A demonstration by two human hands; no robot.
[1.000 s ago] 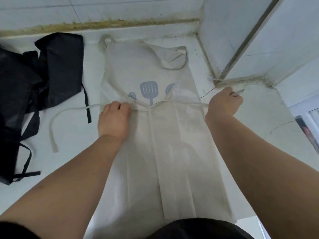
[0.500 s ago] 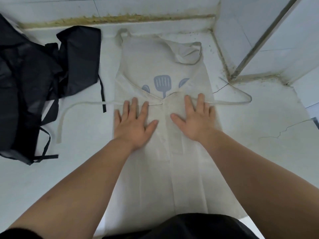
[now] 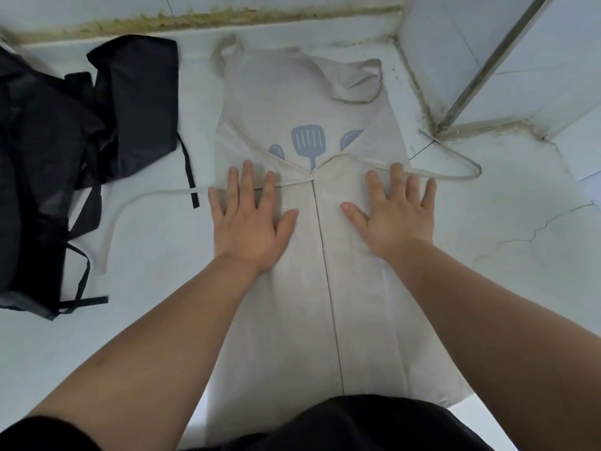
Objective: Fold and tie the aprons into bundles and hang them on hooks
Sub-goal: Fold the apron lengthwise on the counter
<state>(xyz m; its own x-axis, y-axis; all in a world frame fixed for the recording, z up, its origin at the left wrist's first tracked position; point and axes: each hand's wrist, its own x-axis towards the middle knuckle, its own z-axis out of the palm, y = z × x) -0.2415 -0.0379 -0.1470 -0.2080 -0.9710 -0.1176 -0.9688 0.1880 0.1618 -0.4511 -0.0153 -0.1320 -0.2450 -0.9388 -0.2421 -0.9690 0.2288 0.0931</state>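
Hands?
— Left hand point(image 3: 250, 222) and right hand point(image 3: 398, 219) press flat on the cream apron point(image 3: 325, 304), fingers spread, one each side of the middle seam.
Apron's place?
— Centre of the white surface point(image 3: 156, 323), bib toward 12 o'clock.
Around it?
— Black apron point(image 3: 65, 151) heaped at 9 o'clock, its strap end lying over the cream tie point(image 3: 156, 194); metal rail point(image 3: 487, 60) at 2 o'clock.

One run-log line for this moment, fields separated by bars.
left hand: flat on beige apron | right hand: flat on beige apron | black apron: heaped, person's left
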